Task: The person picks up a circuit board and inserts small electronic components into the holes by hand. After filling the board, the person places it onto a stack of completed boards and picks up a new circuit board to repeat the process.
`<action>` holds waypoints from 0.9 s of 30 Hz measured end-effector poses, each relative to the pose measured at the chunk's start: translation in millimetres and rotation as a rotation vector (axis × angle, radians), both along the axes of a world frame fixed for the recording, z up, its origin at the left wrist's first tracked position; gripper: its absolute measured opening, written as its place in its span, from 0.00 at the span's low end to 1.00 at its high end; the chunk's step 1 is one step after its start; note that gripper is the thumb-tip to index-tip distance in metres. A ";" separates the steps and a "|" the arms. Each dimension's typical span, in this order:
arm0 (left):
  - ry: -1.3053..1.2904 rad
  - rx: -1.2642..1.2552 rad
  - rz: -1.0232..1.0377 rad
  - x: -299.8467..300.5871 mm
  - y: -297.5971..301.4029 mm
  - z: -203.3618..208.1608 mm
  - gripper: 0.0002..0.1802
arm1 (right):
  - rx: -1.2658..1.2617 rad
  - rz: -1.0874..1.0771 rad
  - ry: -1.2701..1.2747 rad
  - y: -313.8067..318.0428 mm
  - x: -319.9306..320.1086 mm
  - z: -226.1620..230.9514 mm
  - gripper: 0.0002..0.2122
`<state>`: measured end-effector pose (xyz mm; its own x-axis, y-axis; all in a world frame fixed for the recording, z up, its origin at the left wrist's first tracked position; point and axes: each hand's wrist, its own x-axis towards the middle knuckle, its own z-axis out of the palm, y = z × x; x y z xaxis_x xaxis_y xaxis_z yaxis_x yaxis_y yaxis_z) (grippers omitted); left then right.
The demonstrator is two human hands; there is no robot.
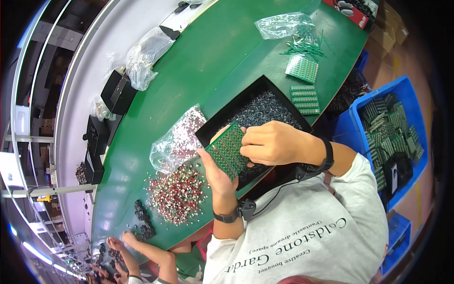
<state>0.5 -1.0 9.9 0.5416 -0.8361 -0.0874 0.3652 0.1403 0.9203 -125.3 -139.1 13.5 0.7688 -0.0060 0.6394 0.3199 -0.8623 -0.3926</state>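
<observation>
My left hand (217, 173) grips a green circuit board panel (226, 151) from below, its thumb along the near left edge. Rows of small solder points or parts cover the panel's face. Over the panel's right side, my right hand (269, 142) is closed, thumb and fingers pinched together at the surface; whatever they hold is hidden. Under both hands lies a black tray (265, 83) of small dark components (265, 109). Left of the panel, a heap of red-and-white small parts (177, 196) sits beside a clear plastic bag (182, 137) of similar parts.
Stacked green boards (305, 99) and green strips (302, 47) lie at the table's far right. A blue crate (350, 123) of boards stands right of the table. Black boxes (118, 92) and a plastic bag (146, 52) line the far left. Another person's hands (120, 241) work at lower left.
</observation>
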 end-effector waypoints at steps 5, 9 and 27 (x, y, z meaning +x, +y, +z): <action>0.006 -0.004 -0.050 1.5 3.0 0.3 0.48 | -0.014 0.019 -0.003 -0.1 -0.4 -6.1 0.10; -0.017 0.028 -0.045 -0.3 3.4 1.1 0.48 | -0.006 0.058 -0.005 -1.2 2.4 -8.4 0.08; 0.088 -0.051 -0.052 9.8 5.8 -1.3 0.50 | 0.002 -0.068 -0.037 -2.2 -1.3 -9.0 0.07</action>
